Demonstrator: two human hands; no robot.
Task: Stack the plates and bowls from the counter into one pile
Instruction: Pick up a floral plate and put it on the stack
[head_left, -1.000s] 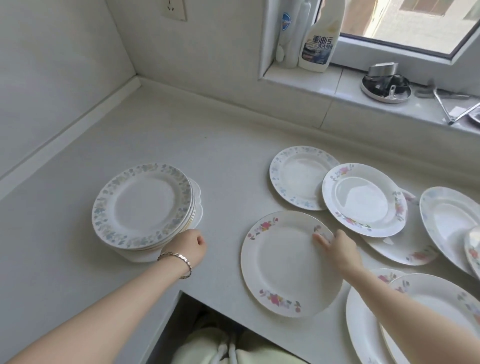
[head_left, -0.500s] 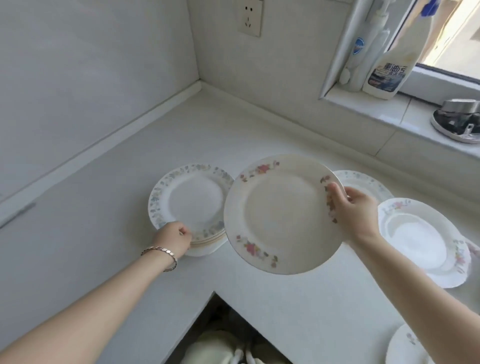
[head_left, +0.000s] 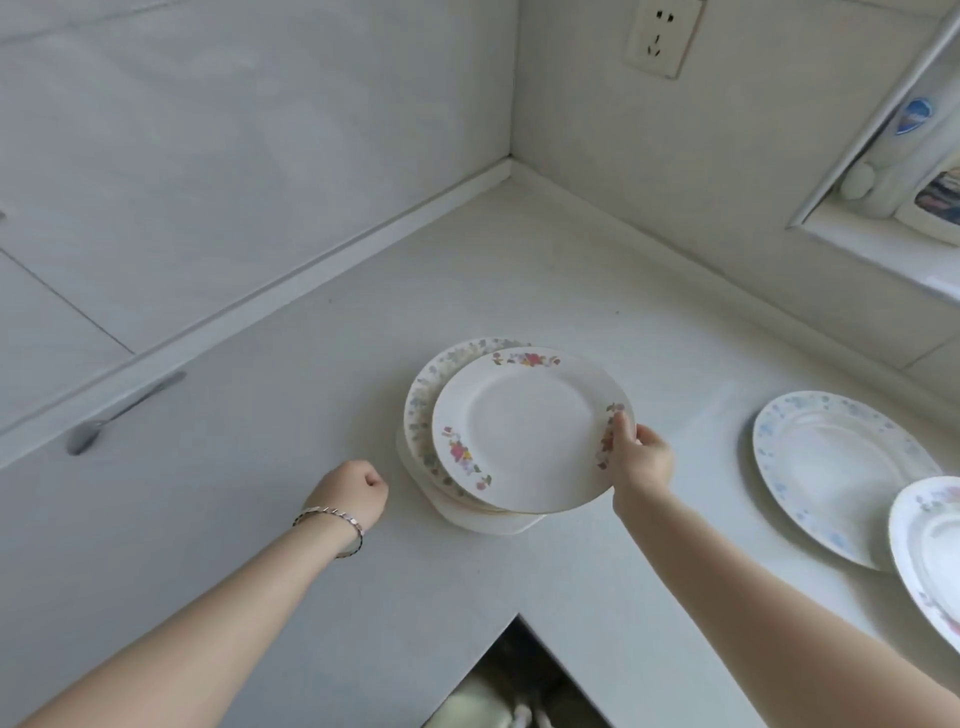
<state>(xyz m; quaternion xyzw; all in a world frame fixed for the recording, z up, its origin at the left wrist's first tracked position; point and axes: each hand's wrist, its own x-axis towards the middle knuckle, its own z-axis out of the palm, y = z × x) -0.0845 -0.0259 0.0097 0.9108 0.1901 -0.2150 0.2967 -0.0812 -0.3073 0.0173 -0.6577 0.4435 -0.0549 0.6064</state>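
pinching the right rim of a plate between thumb and fingers, the right hand holds it just over the pile, offset to the right; left hand fisted, empty, beside the pile; placing step: next, centre, lower, release.

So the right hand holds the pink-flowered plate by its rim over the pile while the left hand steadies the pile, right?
Not quite: in the head view the left hand is a fist beside the pile, apart from it, holding nothing. The right hand does hold the pink-flowered plate by its rim over the pile.
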